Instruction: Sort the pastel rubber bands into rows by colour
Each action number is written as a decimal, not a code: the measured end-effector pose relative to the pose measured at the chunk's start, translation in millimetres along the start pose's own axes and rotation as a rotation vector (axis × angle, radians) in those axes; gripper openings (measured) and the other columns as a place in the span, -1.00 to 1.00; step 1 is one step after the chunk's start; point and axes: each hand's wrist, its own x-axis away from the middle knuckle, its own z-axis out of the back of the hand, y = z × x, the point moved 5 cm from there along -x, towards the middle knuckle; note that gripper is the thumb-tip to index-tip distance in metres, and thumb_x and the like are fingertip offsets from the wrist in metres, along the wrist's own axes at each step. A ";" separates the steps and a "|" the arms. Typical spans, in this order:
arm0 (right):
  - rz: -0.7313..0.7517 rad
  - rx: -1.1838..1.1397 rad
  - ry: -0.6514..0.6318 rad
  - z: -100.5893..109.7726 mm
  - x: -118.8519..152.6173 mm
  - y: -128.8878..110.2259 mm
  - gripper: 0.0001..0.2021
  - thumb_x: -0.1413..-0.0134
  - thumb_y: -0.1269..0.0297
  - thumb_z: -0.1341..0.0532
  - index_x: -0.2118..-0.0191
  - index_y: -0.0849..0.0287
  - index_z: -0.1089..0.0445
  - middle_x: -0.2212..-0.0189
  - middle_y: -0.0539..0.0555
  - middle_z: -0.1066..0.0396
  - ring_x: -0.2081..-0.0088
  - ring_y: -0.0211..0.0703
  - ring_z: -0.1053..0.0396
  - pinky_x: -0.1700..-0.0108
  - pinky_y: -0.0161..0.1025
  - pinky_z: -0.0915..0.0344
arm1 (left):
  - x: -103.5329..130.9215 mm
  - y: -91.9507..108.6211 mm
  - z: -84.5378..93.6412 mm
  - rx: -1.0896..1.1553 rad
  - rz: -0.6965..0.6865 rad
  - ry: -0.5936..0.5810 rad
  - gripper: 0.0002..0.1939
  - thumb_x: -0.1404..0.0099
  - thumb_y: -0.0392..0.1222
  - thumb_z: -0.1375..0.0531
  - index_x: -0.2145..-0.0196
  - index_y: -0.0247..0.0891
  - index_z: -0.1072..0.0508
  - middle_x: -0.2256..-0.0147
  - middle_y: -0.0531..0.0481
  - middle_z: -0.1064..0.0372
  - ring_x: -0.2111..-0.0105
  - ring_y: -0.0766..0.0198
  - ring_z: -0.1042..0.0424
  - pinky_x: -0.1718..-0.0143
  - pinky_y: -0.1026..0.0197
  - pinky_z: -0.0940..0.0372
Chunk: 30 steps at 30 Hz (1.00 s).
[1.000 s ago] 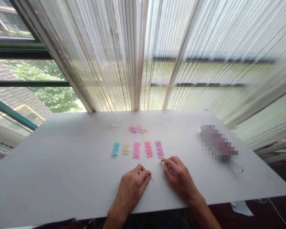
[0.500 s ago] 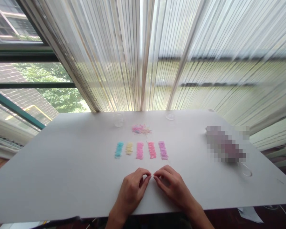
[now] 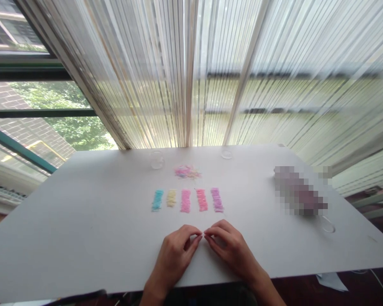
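My left hand (image 3: 178, 250) rests near the table's front edge, thumb and forefinger pinched together. Facing it, my right hand (image 3: 231, 247) makes a similar pinch, and the fingertips of both almost meet. Whatever lies between them is too small to make out. Beyond the hands, tiny thin coloured pieces lie in short columns: blue (image 3: 157, 200), yellow (image 3: 171, 198), pink (image 3: 185, 201), coral pink (image 3: 201, 199) and purple (image 3: 217, 200). Farther back is a loose pile of mixed coloured pieces (image 3: 187, 171).
A clear round container (image 3: 157, 160) stands at the back of the white table (image 3: 83, 238), and a clear lid-like disc (image 3: 226, 154) lies right of the pile. At the right is a blurred-out purplish object (image 3: 300, 193) with a pale loop (image 3: 328, 224). A striped curtain (image 3: 166, 76) hangs behind.
The view has shifted slightly, so the table and its things appear a little farther left. Both hands keep their pinch, fingertips close together.
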 end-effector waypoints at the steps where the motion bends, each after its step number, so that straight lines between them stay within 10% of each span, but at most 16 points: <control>1: 0.002 0.002 0.007 0.6 -0.3 -0.5 -0.87 -0.32 0.40 -0.21 0.16 0.08 -0.51 0.32 0.07 -0.48 0.29 -0.14 -0.49 0.25 -0.24 -0.48 | -0.2 0.2 0.4 0.003 0.002 0.004 -0.88 -0.47 -0.22 -0.15 0.17 -0.17 -0.50 0.28 0.02 -0.54 0.44 0.33 -0.47 0.36 0.32 -0.39; 30: 0.061 0.085 0.077 4.6 3.0 -6.2 -0.80 -0.27 0.45 -0.21 0.05 0.05 -0.44 0.21 0.11 -0.49 0.18 -0.07 -0.51 0.15 -0.15 -0.53 | -0.9 0.3 6.7 -0.117 -0.004 0.168 -0.82 -0.48 -0.18 -0.16 0.17 -0.17 -0.59 0.28 -0.06 -0.51 0.28 0.19 -0.51 0.20 0.17 -0.45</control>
